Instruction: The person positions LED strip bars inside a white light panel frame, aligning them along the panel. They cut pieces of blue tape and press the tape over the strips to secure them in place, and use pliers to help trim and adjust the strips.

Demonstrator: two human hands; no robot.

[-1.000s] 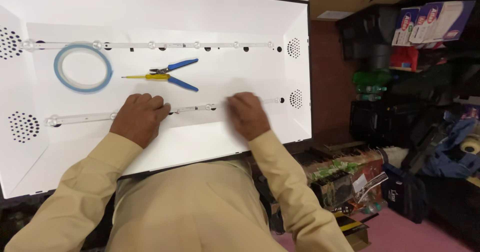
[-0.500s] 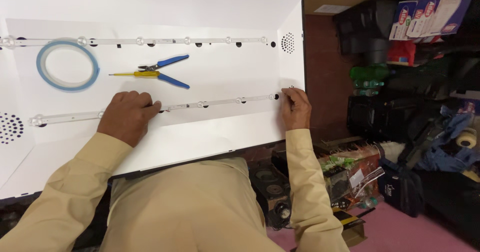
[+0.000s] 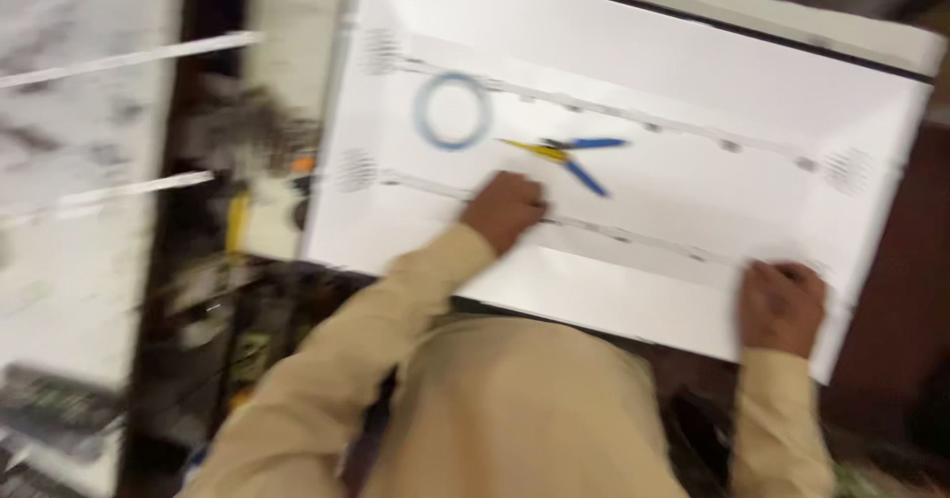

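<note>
Hands pressed on the lower strip of a white panel, seen from above; picture blurred.

Left hand (image 3: pixel 505 211) rests curled, fingers together, on the thin strip (image 3: pixel 633 239) near its middle; right hand (image 3: pixel 782 305) lies at the strip's far end by the panel (image 3: pixel 693 73) corner, though whether its grip is clamped on anything cannot be told. Blue tape ring (image 3: pixel 453 111) and blue-handled pliers (image 3: pixel 574 154) lie just beyond the left hand, near a second strip (image 3: pixel 683 134).
</note>
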